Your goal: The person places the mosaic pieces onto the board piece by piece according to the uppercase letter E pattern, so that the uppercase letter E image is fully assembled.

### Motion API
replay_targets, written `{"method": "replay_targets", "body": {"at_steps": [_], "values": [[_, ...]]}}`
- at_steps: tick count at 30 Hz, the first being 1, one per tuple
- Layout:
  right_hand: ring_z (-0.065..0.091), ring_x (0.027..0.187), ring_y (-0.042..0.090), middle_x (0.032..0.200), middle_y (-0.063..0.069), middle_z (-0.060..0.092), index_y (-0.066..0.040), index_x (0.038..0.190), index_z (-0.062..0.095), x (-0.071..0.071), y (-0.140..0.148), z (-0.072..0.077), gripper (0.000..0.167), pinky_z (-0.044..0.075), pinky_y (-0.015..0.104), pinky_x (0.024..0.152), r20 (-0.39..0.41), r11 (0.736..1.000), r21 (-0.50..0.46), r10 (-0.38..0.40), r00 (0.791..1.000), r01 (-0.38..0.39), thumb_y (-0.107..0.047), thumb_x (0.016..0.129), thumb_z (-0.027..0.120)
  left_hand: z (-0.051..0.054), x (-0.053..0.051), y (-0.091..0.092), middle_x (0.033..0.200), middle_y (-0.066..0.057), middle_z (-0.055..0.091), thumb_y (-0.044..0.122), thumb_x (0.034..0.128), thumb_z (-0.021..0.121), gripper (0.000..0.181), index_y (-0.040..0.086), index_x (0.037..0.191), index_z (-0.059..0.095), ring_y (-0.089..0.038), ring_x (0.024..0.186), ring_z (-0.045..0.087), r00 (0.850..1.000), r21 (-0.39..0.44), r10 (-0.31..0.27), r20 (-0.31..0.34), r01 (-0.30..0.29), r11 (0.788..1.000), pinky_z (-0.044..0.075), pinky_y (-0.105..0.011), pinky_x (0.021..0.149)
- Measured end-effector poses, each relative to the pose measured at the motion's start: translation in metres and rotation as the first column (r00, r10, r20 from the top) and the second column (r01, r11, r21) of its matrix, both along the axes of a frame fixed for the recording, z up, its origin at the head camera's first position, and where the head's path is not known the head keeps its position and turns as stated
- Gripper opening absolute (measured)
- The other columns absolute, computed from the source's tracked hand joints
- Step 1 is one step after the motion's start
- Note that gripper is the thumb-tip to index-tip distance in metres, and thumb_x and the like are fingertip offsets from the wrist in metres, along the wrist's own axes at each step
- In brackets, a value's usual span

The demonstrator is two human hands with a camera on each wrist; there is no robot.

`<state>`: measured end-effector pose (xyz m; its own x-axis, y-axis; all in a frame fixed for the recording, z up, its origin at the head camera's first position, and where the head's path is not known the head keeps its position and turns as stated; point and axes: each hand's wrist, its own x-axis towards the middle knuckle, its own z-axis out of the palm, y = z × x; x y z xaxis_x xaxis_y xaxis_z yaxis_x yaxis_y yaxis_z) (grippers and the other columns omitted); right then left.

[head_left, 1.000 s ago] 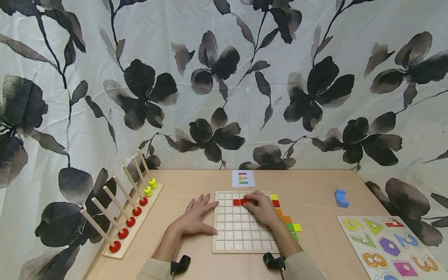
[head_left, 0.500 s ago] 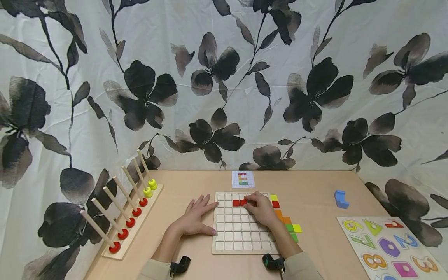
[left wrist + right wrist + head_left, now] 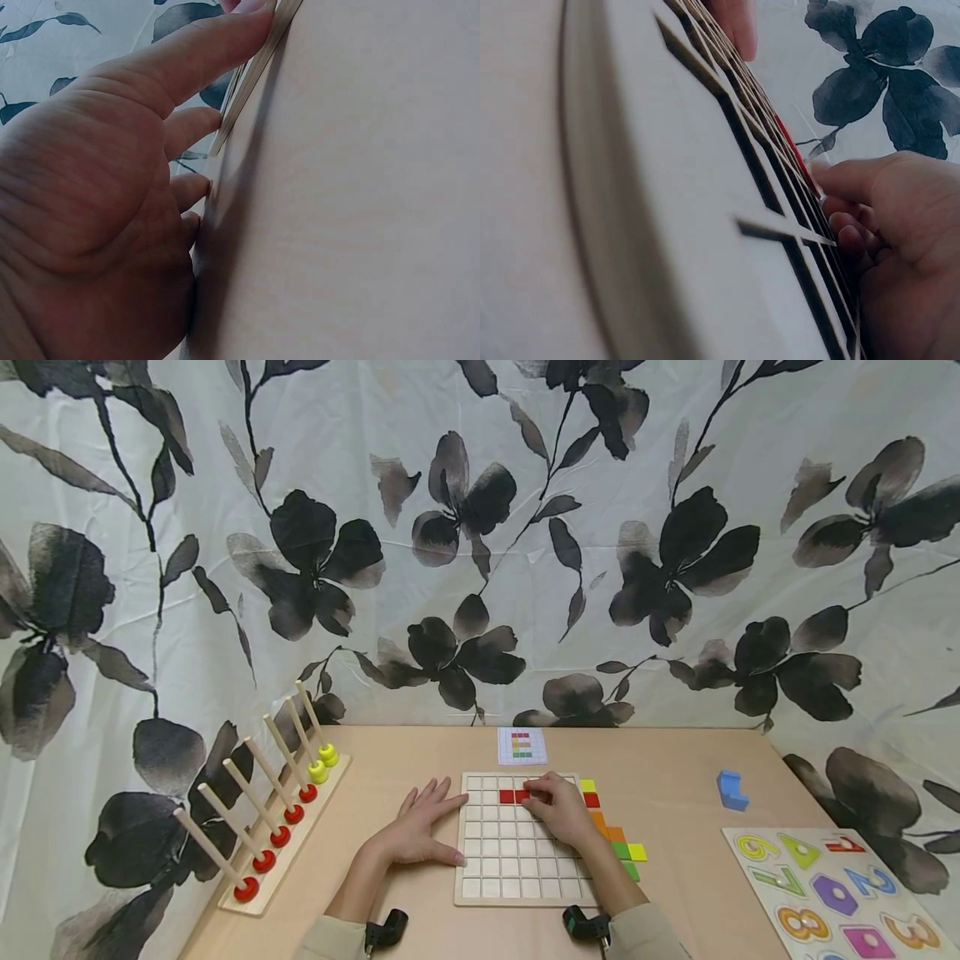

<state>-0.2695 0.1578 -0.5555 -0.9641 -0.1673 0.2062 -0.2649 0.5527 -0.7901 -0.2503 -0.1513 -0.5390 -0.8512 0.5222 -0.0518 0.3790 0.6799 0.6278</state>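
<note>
A pale wooden grid board (image 3: pixel 517 860) lies flat on the table, with a red square tile (image 3: pixel 507 797) in its second row. My left hand (image 3: pixel 420 831) rests at the board's left edge, thumb and fingertips against the rim; the left wrist view shows the thumb (image 3: pixel 217 56) stretched along it. Over the same row, my right hand (image 3: pixel 561 810) pinches another red square tile (image 3: pixel 521 796) between thumb and fingers. Its far part is hidden by the fingertips. In the right wrist view the red tiles (image 3: pixel 791 146) appear as a thin strip beside the thumb.
Yellow, red, orange and green tiles (image 3: pixel 617 834) lie along the board's right side. Behind it is a pattern card (image 3: pixel 522 746). A peg rack (image 3: pixel 288 843) with rings stands left; a blue block (image 3: pixel 732 790) and a number-shape puzzle board (image 3: pixel 832 889) are right.
</note>
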Motion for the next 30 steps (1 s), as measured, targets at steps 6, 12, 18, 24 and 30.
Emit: {"method": "replay_targets", "body": {"at_steps": [6, 12, 18, 24, 30], "values": [[0.058, 0.082, 0.016, 0.098, 0.003, 0.071, -0.004, 0.118, 0.077, 0.002, 0.009, 0.016, 0.025, 0.05, 0.02, 0.07, 0.032, 0.985, -0.175, -0.007, 0.999, 0.012, -0.013, 0.095, 0.077, 0.001, 0.001, 0.001, 0.174, -0.018, 0.015, 0.058, 0.071, 0.089, 0.101, 0.026, 0.157, 0.047, -0.041, 0.163, 0.002, 1.0, 0.006, 0.003, 0.004, -0.003, 1.0, -0.005, -0.065, 0.127], [0.06, 0.087, 0.017, 0.107, 0.012, 0.073, -0.002, 0.12, 0.075, 0.005, 0.028, 0.044, 0.026, 0.051, 0.019, 0.073, 0.009, 0.962, -0.268, -0.05, 0.999, 0.05, -0.017, 0.099, 0.072, 0.001, 0.0, 0.0, 0.174, -0.019, 0.015, 0.059, 0.0712, 0.089, 0.101, 0.025, 0.157, 0.048, -0.041, 0.162, 0.002, 1.0, 0.006, -0.001, 0.002, 0.001, 1.0, -0.005, -0.066, 0.127], [0.057, 0.092, 0.021, 0.112, 0.013, 0.07, -0.007, 0.123, 0.074, 0.007, 0.053, 0.051, 0.026, 0.052, 0.016, 0.074, 0.024, 0.958, -0.262, -0.11, 0.994, 0.113, -0.02, 0.101, 0.07, -0.001, -0.001, 0.0, 0.174, -0.019, 0.015, 0.059, 0.0709, 0.089, 0.102, 0.024, 0.157, 0.048, -0.041, 0.162, 0.002, 1.0, 0.015, -0.006, 0.0, 0.006, 1.0, -0.005, -0.066, 0.127], [0.055, 0.099, 0.027, 0.115, 0.01, 0.065, -0.013, 0.129, 0.071, 0.011, 0.069, 0.05, 0.029, 0.054, 0.016, 0.077, 0.102, 0.956, -0.225, -0.168, 0.981, 0.187, -0.023, 0.103, 0.068, -0.001, 0.0, 0.0, 0.174, -0.02, 0.014, 0.059, 0.0717, 0.089, 0.102, 0.024, 0.158, 0.047, -0.042, 0.162, 0.002, 1.0, 0.012, -0.01, 0.002, 0.01, 1.0, -0.006, -0.066, 0.127], [0.054, 0.101, 0.027, 0.115, 0.009, 0.064, -0.01, 0.132, 0.069, 0.011, 0.08, 0.043, 0.031, 0.053, 0.018, 0.08, 0.152, 0.978, -0.069, -0.186, 0.971, 0.199, -0.014, 0.102, 0.067, 0.0, 0.0, 0.0, 0.174, -0.02, 0.014, 0.058, 0.0719, 0.089, 0.102, 0.024, 0.158, 0.047, -0.042, 0.162, 0.001, 1.0, 0.011, -0.008, 0.004, 0.008, 1.0, -0.006, -0.066, 0.127]]}}
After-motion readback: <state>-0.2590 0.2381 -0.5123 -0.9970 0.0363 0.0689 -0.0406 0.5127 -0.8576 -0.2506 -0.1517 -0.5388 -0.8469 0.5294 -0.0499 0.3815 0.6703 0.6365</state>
